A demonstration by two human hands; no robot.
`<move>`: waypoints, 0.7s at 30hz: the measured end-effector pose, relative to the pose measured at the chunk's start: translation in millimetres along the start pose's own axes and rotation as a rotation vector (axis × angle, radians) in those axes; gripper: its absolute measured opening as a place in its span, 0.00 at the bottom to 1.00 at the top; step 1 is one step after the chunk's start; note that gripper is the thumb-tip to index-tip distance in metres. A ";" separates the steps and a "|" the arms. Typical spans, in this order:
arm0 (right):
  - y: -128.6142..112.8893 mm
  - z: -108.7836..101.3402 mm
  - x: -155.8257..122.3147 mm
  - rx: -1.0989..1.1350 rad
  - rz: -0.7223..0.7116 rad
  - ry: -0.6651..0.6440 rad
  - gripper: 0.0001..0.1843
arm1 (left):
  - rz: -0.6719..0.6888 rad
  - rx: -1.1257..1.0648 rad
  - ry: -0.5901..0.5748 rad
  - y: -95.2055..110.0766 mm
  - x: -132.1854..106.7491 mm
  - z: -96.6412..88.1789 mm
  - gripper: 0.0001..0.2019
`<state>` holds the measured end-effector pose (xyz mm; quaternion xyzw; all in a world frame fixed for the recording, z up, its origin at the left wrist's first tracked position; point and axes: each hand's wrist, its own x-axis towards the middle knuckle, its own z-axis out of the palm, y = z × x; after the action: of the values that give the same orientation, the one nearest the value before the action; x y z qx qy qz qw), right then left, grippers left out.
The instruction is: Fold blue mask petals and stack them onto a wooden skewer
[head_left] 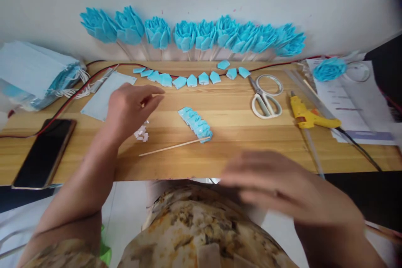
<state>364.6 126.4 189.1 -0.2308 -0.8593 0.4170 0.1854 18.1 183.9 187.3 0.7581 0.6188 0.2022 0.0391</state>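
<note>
My left hand [130,106] hovers over the table beside a pale blue sheet [103,96], thumb and forefinger slightly apart with nothing visible between them. Below its wrist lies a little pile of white scraps [142,133]. Blurred by motion, my right hand [266,182] is over the table's front edge, fingers stretched out and seemingly bare. Between the hands lies a pleated blue strip [195,122], with a thin wooden stick [171,147] whose right end rests on the strip's lower end. Behind them, several small blue petal pieces [191,80] form a curved row.
Several blue flowers on sticks [185,35] lean against the wall. White-handled scissors [266,104] and a yellow glue gun [303,113] lie right, near papers [361,104] with a blue rosette [329,69]. A phone [44,153], a cable and a bag of masks [40,71] are left.
</note>
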 end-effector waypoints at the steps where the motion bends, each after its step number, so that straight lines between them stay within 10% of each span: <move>1: 1.0 -9.2 16.3 -0.080 0.059 0.026 0.19 | -0.003 0.007 0.015 -0.1 -0.8 -3.7 0.16; 5: 34.4 -27.0 82.3 -0.237 0.282 0.191 0.17 | 0.145 0.015 -0.041 11.4 -13.8 -9.4 0.16; 10: 70.7 -17.9 133.6 -0.412 0.313 0.074 0.12 | 0.358 0.033 -0.298 34.3 -50.3 3.1 0.16; 21: 73.2 2.1 159.1 -0.613 0.306 -0.028 0.09 | 0.267 0.079 -0.166 29.6 -91.4 42.1 0.15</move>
<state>250.1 252.8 149.3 -0.3962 -0.9026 0.1653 0.0308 46.3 97.9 134.4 0.8485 0.5149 0.1178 0.0329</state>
